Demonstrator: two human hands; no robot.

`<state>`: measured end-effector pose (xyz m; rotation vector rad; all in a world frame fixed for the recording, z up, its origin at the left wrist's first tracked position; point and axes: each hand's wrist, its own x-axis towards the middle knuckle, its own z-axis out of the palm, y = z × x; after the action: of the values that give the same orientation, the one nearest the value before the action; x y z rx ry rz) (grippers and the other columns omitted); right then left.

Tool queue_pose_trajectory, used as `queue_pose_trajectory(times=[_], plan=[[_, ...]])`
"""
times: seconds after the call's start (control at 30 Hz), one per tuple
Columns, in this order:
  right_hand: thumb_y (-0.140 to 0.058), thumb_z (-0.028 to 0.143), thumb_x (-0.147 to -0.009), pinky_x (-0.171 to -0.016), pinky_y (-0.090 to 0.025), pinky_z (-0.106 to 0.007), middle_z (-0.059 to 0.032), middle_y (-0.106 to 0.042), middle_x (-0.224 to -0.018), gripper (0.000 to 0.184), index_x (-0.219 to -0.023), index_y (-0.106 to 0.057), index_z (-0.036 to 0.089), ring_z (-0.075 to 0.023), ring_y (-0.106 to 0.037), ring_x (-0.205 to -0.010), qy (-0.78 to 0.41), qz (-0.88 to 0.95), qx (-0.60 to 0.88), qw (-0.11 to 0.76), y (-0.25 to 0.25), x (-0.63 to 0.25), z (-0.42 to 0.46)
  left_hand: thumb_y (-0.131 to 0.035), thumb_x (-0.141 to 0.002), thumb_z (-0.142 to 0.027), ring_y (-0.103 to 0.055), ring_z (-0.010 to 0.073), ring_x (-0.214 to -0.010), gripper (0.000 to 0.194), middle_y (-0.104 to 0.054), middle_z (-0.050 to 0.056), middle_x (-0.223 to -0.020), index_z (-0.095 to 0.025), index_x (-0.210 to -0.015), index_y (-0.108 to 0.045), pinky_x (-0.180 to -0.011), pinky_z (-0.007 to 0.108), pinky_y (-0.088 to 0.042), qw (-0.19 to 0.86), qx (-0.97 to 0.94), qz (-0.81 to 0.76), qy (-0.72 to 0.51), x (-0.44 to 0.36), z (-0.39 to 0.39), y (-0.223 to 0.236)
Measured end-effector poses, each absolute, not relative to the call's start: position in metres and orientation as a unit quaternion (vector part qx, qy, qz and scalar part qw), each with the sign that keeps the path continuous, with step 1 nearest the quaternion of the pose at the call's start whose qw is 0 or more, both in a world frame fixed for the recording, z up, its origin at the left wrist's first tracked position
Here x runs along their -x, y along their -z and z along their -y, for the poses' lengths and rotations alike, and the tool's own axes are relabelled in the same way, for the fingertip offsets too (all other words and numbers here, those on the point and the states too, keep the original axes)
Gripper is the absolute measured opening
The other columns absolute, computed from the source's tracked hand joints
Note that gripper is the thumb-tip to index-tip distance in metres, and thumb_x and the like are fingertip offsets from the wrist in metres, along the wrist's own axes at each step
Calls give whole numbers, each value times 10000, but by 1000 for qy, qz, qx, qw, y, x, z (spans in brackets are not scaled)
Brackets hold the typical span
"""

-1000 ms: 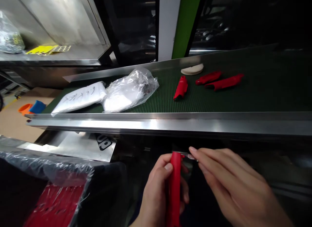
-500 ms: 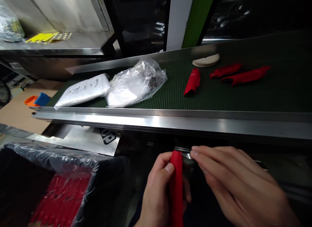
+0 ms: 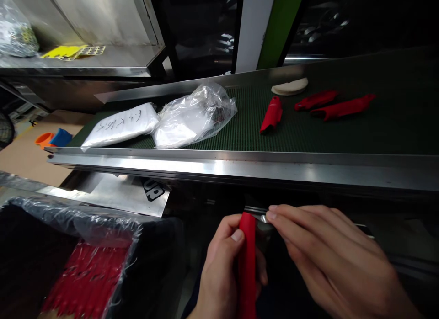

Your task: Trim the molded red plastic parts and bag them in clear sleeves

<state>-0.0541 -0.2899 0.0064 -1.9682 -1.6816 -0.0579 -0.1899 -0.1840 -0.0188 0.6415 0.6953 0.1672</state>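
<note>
My left hand [image 3: 221, 264] is closed around a long, narrow red part [image 3: 247, 264], held upright with the thumb near its top. My right hand [image 3: 336, 255] pinches a small shiny metal blade [image 3: 263, 217], its tip at the upper right edge of the red part. Most of the blade and any handle are hidden by the fingers. Beyond my hands, a curved red piece [image 3: 272, 114] and two longer red pieces [image 3: 345, 108] lie on a green conveyor belt [image 3: 250, 136].
A metal rail [image 3: 240, 166] edges the belt in front of me. White packets [image 3: 120, 124], a clear plastic bag [image 3: 192, 118] and a pale half-round pad [image 3: 290, 87] rest on the belt. At lower left, a plastic-lined bin [image 3: 137, 232] holds several red parts [image 3: 89, 278].
The camera view has shifted slightly. Both hands keep nearly the same hold, and the blade stays by the top of the red part, with only a very small movement.
</note>
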Motion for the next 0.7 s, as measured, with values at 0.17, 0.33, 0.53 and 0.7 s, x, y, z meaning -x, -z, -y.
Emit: queue_pose_trajectory(times=[0.17, 0.33, 0.53, 0.7], plan=[[-541, 47, -871, -815, -468, -385, -84, -667, -1109, 362, -1203, -622, 165, -217, -612, -988, 42, 626, 730, 270, -8, 55, 293, -426, -901, -466, -384, 74, -364, 339, -547, 21, -517, -165, -1017, -528, -352, 143, -285, 883, -311, -340, -88, 190, 186, 13], [-544, 43, -869, -774, -452, -381, -94, -673, -1080, 344, -1185, -632, 148, -214, -611, -935, 50, 636, 721, 271, -9, 56, 296, -407, -914, -431, -388, 74, -366, 301, -537, 17, -500, -168, -995, -527, -371, 146, -298, 875, -326, -345, -94, 189, 186, 9], [-525, 43, -869, -768, -447, -372, -106, -677, -1061, 342, -1181, -635, 132, -215, -613, -908, 56, 666, 696, 263, -12, 58, 301, -411, -921, -431, -440, 90, -423, 301, -546, 19, -530, -167, -1020, -517, -399, 146, -320, 861, -346, -356, -111, 192, 186, 4], [-536, 26, -867, -787, -439, -376, -104, -671, -1071, 345, -1180, -640, 124, -215, -604, -916, 54, 673, 687, 270, -12, 61, 306, -399, -930, -432, -444, 87, -432, 313, -529, 8, -536, -163, -1022, -529, -402, 142, -329, 854, -350, -366, -119, 192, 189, -4]])
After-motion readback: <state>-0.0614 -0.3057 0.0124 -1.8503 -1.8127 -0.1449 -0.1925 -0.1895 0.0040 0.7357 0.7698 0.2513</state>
